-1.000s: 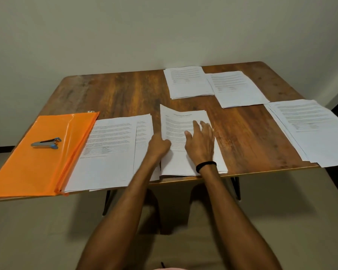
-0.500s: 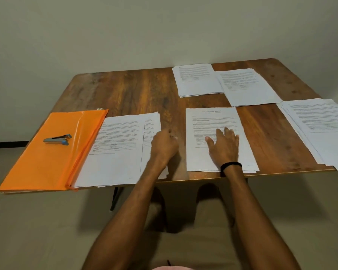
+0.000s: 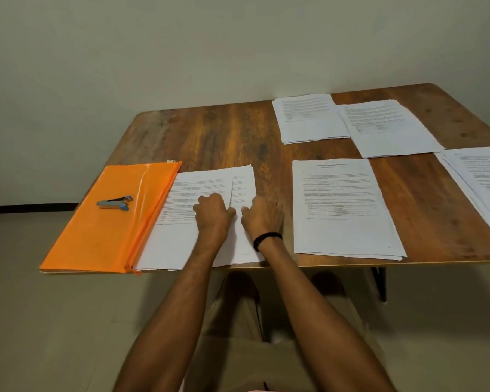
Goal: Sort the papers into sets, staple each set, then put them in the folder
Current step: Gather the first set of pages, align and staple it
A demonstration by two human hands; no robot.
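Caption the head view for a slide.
Left hand and right hand rest on the paper pile beside the orange folder, where the stapler lies; more piles dot the table.

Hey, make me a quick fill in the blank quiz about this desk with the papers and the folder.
The ____ lies on the orange folder. The left hand and right hand both touch the paper pile beside the ____. A black band sits on the ____ wrist.
Missing words: stapler; folder; right.
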